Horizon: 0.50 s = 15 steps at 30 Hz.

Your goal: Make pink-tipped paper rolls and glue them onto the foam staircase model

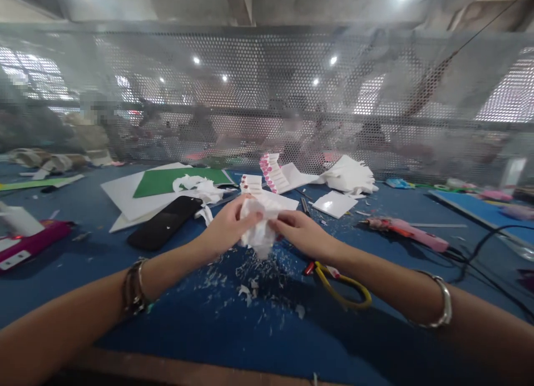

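Note:
Both my hands meet near the middle of the blue table, fingers closed on a crumpled white piece (261,227) that looks like thin paper or film. My left hand (229,222) grips its left side, and my right hand (302,230) pinches its right edge. Small white scraps (248,291) lie scattered on the table below it. Behind my hands stand white strips with pink-red ends (273,172) and a smaller white piece with red marks (250,183). Yellow-handled scissors (344,286) lie under my right forearm, their blades mostly hidden.
A black phone (164,223), a green sheet (162,181) and white sheets (120,191) lie at left, beside a magenta power strip (39,241). To the right are a pink glue gun (411,234) with its cord, a white square (335,204) and a blue board (471,208). A perforated screen (250,97) rises behind.

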Tool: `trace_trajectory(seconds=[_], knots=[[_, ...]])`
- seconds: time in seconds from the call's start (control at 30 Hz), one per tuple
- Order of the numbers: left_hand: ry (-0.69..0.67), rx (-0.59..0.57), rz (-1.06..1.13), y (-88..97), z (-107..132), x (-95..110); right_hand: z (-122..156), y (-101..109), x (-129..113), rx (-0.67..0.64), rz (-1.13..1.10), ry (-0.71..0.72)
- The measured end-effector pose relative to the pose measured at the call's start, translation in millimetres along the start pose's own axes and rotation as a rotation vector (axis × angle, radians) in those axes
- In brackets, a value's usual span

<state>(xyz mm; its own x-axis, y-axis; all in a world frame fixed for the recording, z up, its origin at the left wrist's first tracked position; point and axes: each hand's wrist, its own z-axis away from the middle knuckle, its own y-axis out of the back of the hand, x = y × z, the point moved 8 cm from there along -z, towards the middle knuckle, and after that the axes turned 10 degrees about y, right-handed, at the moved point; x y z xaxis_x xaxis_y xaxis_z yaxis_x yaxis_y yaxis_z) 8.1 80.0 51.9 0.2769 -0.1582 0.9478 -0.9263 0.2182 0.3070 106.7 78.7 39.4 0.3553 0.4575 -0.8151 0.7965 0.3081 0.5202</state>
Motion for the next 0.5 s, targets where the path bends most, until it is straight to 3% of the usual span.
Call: trace_trajectory(seconds=[0.1, 0.2, 0.3, 0.5], knots=[[0.100, -0.041, 0.159, 1.4, -3.0, -13.8, 7.4, 12.6, 2.5, 0.034, -0.039, -0.023], [0.190, -0.125, 0.123, -1.0, -7.0, -25.1, 19.4, 28.5, 12.4, 0.110, -0.110, -0.083], [0.174, -0.110, 0.110, 0.5, -10.5, -25.5, 29.0, 39.5, 18.1, 0.177, -0.115, -0.105], [0.139, -0.299, 0.123, -34.0, 3.5, -26.8, 28.7, 14.6, 0.8, 0.013, 0.035, 0.002]])
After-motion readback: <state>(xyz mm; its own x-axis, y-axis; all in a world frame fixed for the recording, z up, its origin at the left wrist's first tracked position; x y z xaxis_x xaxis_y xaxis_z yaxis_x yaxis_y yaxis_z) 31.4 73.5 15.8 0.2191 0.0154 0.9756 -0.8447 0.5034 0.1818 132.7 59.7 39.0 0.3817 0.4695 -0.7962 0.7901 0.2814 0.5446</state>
